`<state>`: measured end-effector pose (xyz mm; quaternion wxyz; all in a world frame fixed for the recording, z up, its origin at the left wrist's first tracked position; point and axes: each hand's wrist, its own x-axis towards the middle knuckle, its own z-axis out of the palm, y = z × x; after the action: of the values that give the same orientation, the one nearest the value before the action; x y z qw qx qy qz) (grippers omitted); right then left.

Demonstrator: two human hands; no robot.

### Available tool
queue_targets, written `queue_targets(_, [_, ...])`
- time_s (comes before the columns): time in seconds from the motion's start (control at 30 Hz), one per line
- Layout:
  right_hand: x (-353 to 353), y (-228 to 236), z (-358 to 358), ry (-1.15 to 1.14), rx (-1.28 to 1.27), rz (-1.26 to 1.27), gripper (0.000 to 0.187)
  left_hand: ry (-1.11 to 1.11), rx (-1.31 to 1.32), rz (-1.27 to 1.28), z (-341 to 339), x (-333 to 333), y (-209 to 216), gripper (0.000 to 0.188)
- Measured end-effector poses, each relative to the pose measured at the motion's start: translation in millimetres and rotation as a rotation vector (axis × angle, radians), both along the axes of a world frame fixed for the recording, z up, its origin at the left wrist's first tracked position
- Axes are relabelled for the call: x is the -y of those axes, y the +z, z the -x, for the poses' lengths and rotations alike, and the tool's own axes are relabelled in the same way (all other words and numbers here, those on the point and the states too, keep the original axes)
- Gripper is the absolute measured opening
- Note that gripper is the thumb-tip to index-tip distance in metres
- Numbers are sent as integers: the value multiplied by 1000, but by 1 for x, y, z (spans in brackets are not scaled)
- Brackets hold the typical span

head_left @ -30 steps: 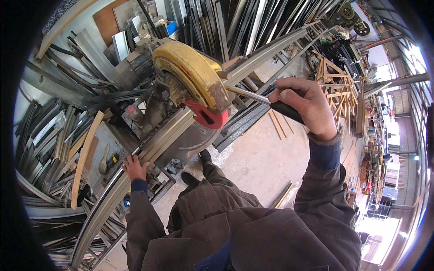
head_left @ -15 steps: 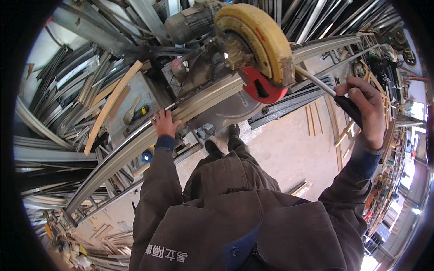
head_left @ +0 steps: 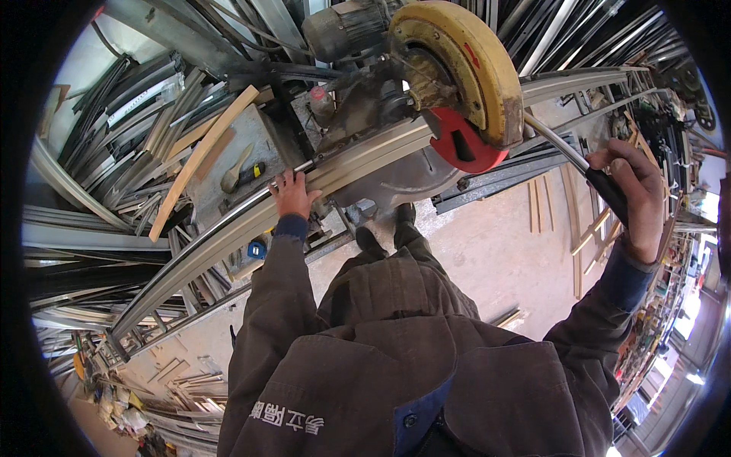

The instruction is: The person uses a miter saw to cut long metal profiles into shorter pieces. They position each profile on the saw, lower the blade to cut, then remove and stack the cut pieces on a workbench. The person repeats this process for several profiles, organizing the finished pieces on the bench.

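A chop saw with a yellow blade guard (head_left: 464,65) and a red lower guard (head_left: 461,145) stands in front of me. A long pale metal profile (head_left: 228,236) lies across the saw's bed, running from lower left to upper right. My left hand (head_left: 293,194) presses down on the profile just left of the blade. My right hand (head_left: 632,194) is closed around the black grip of the saw's lever handle (head_left: 552,141), which slants up to the guard. The grey motor (head_left: 343,30) sits behind the guard.
Stacks of metal profiles (head_left: 114,152) fill the left and back. A curved wooden strip (head_left: 202,156) leans on the grey bench (head_left: 244,145), where a small tool lies. Wooden slats (head_left: 586,228) lie on the concrete floor (head_left: 495,259) at the right. My shoes (head_left: 369,240) stand below the saw.
The view has swung so the saw sits higher and further right. Both hands keep their holds, on the profile and on the handle.
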<state>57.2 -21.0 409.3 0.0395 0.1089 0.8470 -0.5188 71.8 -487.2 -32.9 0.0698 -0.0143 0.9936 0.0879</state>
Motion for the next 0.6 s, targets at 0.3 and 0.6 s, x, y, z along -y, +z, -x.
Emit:
queue_targets(0.3, [1,-6,-2,-49,-26,50,27,-4,49,14,1,5,1,67])
queue_targets(0.6, [2,0,2,25,-74,-75,23,14,-34,23,-4,7,-28,69])
